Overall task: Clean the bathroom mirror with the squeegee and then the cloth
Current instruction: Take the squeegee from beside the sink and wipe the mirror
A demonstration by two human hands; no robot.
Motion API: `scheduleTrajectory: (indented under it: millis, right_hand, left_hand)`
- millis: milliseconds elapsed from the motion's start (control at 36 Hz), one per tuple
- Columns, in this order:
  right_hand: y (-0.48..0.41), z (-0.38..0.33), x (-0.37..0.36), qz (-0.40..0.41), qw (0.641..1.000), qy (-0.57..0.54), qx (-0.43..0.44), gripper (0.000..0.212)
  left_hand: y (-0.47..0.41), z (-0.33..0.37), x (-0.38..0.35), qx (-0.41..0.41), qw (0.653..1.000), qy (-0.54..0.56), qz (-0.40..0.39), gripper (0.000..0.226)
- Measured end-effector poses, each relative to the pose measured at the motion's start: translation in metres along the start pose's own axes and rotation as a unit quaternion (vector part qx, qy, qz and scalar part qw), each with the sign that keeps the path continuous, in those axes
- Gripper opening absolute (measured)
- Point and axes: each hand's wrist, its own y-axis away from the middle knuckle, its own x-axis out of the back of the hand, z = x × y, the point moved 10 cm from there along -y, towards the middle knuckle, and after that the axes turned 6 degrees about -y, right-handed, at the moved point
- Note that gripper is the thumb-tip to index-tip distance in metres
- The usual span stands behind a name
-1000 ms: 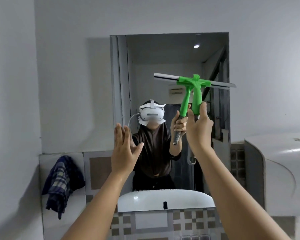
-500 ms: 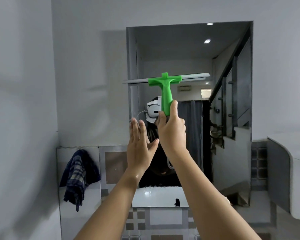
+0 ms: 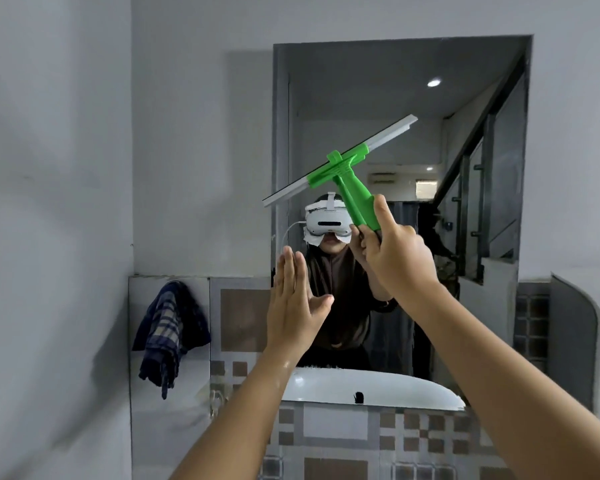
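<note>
Grey wall (image 3: 194, 133) fills most of the view, tiled band along its lower part. Mirror (image 3: 395, 91) is set into the wall at centre-right, upright rectangle; it reflects a ceiling light, a stair rail and the person wearing a white headset. White basin rim (image 3: 326, 386) sits just under the mirror's bottom edge. Plaid cloth (image 3: 168, 327) hangs on the wall left of the mirror, well apart from both hands, untouched.

Both forearms rise from the bottom edge toward the glass. Right hand (image 3: 394, 258): grip clenched around the lower end of the squeegee's green handle, index finger lying up along it. Squeegee (image 3: 340, 164) is held up in front of the mirror's upper-middle area, blade tilted, left end low, right end high. Left blade tip overlaps the mirror's left frame edge. Cannot tell whether the blade actually contacts the glass.

Left hand (image 3: 297, 306): grip released, palm flat and fingers together pointing up, thumb out to the right, at the mirror's lower-left area, holding nothing. Contact with the glass not determinable.
</note>
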Motion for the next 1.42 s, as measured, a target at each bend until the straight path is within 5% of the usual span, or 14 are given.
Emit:
scheduleTrajectory:
  millis: [778, 1417]
  right_hand:
    - [-0.002, 0.046, 0.038, -0.026, 0.984, 0.118, 0.133, 0.047]
    - [0.050, 0.117, 0.071, -0.026, 0.991, 0.110, 0.072, 0.051]
  left_hand:
    - [0.013, -0.006, -0.017, 0.042, 0.998, -0.020, 0.032, 0.089]
    - [0.008, -0.009, -0.021, 0.056, 0.998, -0.023, 0.023, 0.087]
